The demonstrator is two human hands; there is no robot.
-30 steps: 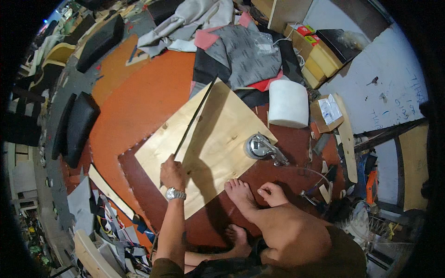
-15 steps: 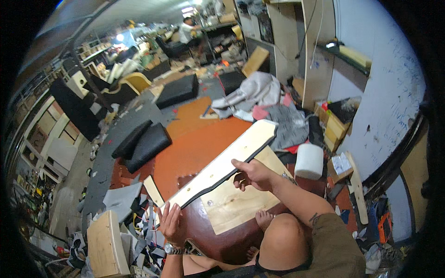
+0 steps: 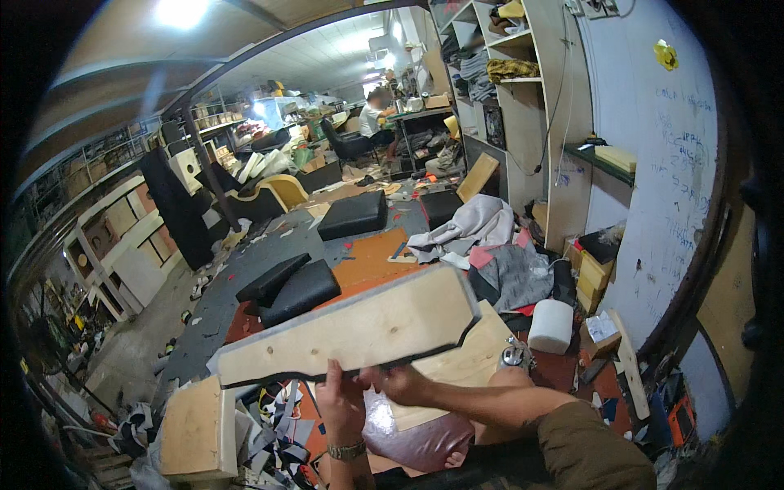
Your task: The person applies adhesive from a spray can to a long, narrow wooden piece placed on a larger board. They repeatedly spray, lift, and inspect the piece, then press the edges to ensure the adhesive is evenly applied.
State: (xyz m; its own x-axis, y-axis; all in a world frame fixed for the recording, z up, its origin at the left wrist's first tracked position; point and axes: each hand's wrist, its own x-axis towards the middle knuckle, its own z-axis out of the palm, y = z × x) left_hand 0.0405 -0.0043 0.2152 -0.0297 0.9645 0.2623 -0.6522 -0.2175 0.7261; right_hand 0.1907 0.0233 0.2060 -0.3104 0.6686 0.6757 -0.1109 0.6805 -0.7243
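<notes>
My left hand (image 3: pixel 341 400) and my right hand (image 3: pixel 396 384) are close together at the lower edge of a long pale plywood piece (image 3: pixel 351 322), fingers curled on it, holding it raised and tilted. It has dark edging, a few small round marks and a stepped right end. Behind it lies a plywood sheet (image 3: pixel 486 331), partly hidden, with a metal tool (image 3: pixel 513 355) at its right. My bent knee shows below the sheet's right part.
Black cushions (image 3: pixel 302 290), a crumpled grey fabric pile (image 3: pixel 506 278) and a white roll (image 3: pixel 551 327) lie ahead. A wooden box (image 3: pixel 196 429) and scraps sit lower left. Shelves and a wall (image 3: pixel 653 269) are right. A seated person (image 3: pixel 371 122) is far back.
The long piece has been lifted and turned more face-on. My right hand has moved down to beside my left. The view has tipped up, showing more of the room.
</notes>
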